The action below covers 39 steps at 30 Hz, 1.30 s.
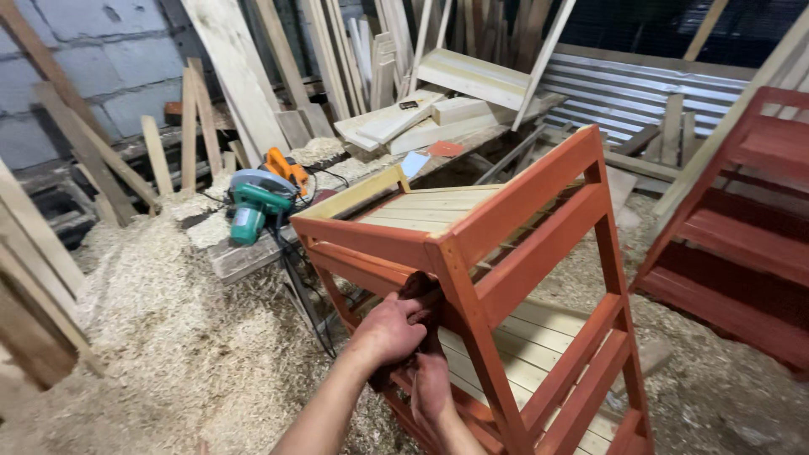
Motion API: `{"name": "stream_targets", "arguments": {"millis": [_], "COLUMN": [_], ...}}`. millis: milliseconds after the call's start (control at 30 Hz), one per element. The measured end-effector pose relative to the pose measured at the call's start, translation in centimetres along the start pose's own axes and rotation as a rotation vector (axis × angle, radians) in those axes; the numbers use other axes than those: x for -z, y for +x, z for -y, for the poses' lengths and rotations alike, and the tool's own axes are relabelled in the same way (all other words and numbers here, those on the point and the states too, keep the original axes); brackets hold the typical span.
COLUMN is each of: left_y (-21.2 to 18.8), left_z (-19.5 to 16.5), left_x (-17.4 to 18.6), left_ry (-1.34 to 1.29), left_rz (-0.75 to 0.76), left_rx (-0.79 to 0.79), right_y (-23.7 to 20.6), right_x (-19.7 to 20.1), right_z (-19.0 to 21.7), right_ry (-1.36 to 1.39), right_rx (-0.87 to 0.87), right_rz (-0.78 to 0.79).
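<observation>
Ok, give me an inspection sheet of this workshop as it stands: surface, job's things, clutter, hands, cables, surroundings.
Surface: floor deep in wood shavings and sawdust.
Job's things: red-stained wooden shelf rack with pale unpainted slats; dark stained rag pressed against its front leg.
Clutter: green circular saw and orange power tool on a low bench; cut boards piled behind.
Hands: left hand holds the rag on the rack; right hand just below it, stained red, its grip not clear.
Cables: black cable hanging from the bench to the floor.
Surroundings: block wall, leaning planks, corrugated metal sheet, second red rack at right.
</observation>
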<state>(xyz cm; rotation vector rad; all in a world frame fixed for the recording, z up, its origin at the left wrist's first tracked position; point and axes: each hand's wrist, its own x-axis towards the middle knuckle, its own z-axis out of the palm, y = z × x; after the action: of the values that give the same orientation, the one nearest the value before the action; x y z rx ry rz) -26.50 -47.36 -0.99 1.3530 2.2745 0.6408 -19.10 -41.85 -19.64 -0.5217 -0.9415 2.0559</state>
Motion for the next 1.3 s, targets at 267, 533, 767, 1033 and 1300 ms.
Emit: {"name": "stream_targets", "arguments": {"millis": [267,533,767,1033,1300], "left_y": [-1.5,-2.9,-3.5,-0.3,4.2], "left_z": [4.5,4.7,-4.0,-14.1,-16.8], "left_x": [5.2,10.6,9.9,6.3,2.2], "left_ry": [-0.234,-0.233,-0.284,0.123,0.234], "left_rz": [-0.056,-0.279,-0.488,-0.517,-0.602], "left_rx": [-0.018,0.155,-0.143,0.078,0.424], "right_y": [3.7,8.9,8.0,5.7,5.6], "right_x": [-3.7,-5.7,-5.0,0.5,10.5], "right_z": [1.0,-2.2,-1.4,1.4,12.8], "right_ry": [-0.026,-0.344,-0.211,-0.027,-0.280], "right_rx": [-0.424,-0.180,-0.162,-0.348,-0.663], "right_rz": [0.073,0.095,0.244,0.446,0.772]}}
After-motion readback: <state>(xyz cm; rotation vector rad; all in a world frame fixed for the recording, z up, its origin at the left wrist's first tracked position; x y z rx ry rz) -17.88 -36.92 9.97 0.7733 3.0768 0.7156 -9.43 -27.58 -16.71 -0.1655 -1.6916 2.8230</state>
